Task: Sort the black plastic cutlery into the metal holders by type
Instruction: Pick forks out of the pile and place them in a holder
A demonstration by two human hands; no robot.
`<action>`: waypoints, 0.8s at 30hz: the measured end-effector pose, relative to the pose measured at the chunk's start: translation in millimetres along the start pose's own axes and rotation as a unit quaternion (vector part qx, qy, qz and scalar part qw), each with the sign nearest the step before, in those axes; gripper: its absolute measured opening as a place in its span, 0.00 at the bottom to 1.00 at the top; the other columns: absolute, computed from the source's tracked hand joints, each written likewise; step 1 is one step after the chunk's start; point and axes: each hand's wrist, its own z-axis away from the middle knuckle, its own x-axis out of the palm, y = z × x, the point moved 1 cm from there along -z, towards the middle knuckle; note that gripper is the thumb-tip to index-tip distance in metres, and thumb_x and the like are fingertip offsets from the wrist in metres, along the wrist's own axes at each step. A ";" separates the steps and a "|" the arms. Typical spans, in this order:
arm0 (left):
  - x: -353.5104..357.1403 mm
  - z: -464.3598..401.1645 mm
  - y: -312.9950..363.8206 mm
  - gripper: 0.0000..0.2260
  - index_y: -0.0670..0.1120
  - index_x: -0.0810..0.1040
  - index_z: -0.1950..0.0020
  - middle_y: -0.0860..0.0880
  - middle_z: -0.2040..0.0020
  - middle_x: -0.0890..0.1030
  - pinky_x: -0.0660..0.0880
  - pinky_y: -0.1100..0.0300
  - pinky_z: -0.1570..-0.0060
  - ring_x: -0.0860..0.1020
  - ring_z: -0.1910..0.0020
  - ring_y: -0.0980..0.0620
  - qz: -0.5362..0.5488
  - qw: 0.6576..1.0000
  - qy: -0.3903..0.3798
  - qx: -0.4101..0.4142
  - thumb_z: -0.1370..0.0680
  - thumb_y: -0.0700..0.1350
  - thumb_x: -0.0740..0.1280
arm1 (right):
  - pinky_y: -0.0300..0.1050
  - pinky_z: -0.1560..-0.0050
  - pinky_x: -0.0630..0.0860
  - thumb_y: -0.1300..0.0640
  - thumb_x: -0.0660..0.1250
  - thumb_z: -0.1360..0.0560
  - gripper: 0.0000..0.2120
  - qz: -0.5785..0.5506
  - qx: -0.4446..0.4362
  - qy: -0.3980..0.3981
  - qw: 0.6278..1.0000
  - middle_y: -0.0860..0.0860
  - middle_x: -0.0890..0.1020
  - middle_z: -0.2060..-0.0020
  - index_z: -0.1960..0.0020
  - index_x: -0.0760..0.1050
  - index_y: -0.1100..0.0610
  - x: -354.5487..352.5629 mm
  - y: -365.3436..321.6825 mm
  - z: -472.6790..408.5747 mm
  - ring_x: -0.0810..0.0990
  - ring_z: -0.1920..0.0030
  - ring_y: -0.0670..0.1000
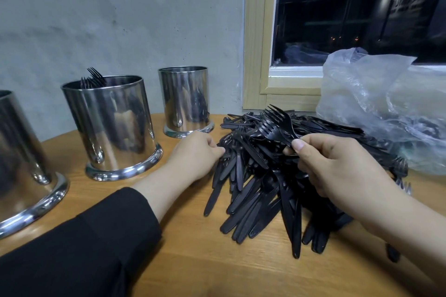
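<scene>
The pile (pixel 277 176) of black cutlery lies on the tabletop (pixel 193 260) toward its right edge, handles mostly pointing at the near edge, and it looks barely thinned, so most of the sorting seems left to do. A few forks (pixel 95 78) stand in the middle holder (pixel 111 128). The far holder (pixel 184 101), near the back edge, shows nothing above its rim. The left holder (pixel 21 164), at the left edge, is cut off by the frame, so its contents cannot be told.

The right hand (pixel 337 166) hangs over the pile and pinches a small bunch of forks (pixel 272 128), tines up toward the back edge. The left hand (pixel 195 154) rests at the pile's left margin, its curled fingertips on the handles there; whether it grips one cannot be told.

A clear plastic bag (pixel 376 103) slumps at the back right corner, touching the pile.
</scene>
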 end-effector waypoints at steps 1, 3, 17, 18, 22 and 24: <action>-1.3 -0.4 -1.0 0.14 0.44 0.79 0.61 0.50 0.69 0.77 0.73 0.56 0.61 0.76 0.65 0.47 0.016 1.000 0.008 -0.004 0.19 0.52 0.69 | 0.44 0.68 0.63 0.45 0.62 0.19 0.09 0.003 -0.001 0.002 1.000 0.46 0.72 0.75 0.54 0.80 0.41 -0.3 0.6 -0.3 0.64 0.75 0.48; -3.7 -1.6 -2.1 0.14 0.45 0.77 0.62 0.49 0.67 0.78 0.71 0.55 0.60 0.76 0.62 0.46 0.048 0.998 0.033 -0.010 0.19 0.50 0.69 | 0.43 0.68 0.64 0.45 0.62 0.19 0.11 0.017 -0.001 0.007 1.000 0.45 0.74 0.75 0.55 0.81 0.43 -0.8 1.5 -0.5 0.65 0.76 0.46; -11.0 4.9 13.5 0.13 0.47 0.81 0.43 0.53 0.66 0.74 0.65 0.58 0.67 0.71 0.67 0.54 0.140 0.983 0.119 0.025 0.14 0.48 0.57 | 0.44 0.69 0.63 0.46 0.60 0.18 0.15 -0.001 0.005 -0.020 1.000 0.43 0.70 0.77 0.56 0.80 0.50 3.7 3.2 -0.5 0.65 0.77 0.44; -11.3 5.9 14.5 0.14 0.46 0.82 0.44 0.53 0.67 0.74 0.65 0.58 0.67 0.71 0.67 0.54 0.133 0.983 0.122 0.032 0.14 0.48 0.57 | 0.44 0.69 0.62 0.46 0.59 0.18 0.15 -0.003 0.006 -0.021 1.000 0.43 0.70 0.77 0.56 0.80 0.50 3.7 3.7 -0.9 0.64 0.77 0.44; -10.7 11.0 18.1 0.15 0.47 0.82 0.49 0.56 0.74 0.71 0.65 0.58 0.68 0.67 0.74 0.56 0.135 0.985 0.092 0.053 0.14 0.50 0.58 | 0.42 0.72 0.60 0.45 0.57 0.17 0.16 -0.022 0.016 -0.029 0.999 0.44 0.68 0.78 0.57 0.77 0.51 4.5 5.3 -2.1 0.62 0.78 0.45; -7.6 13.2 19.4 0.15 0.47 0.82 0.50 0.57 0.79 0.67 0.67 0.60 0.68 0.64 0.77 0.58 0.149 0.985 0.062 0.056 0.14 0.50 0.58 | 0.41 0.73 0.59 0.45 0.56 0.17 0.17 -0.028 0.017 -0.034 0.999 0.45 0.67 0.77 0.57 0.76 0.51 5.2 4.7 -1.8 0.61 0.77 0.45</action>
